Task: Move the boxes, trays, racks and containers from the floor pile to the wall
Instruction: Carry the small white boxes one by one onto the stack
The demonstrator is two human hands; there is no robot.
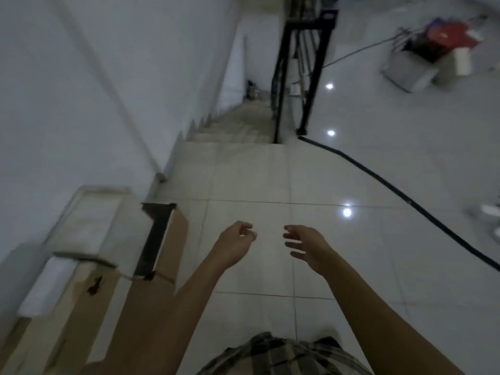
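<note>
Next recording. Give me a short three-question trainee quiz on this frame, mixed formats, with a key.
1. True or false: the left hand and the right hand both hold nothing.
2. Multiple choice: the cardboard box stands A) beside the wall on the left, B) on the stairs, C) under the right hand.
3. Fill in: a long black ___ runs across the tiled floor on the right.

Key: 1 true; 2 A; 3 cable.
</note>
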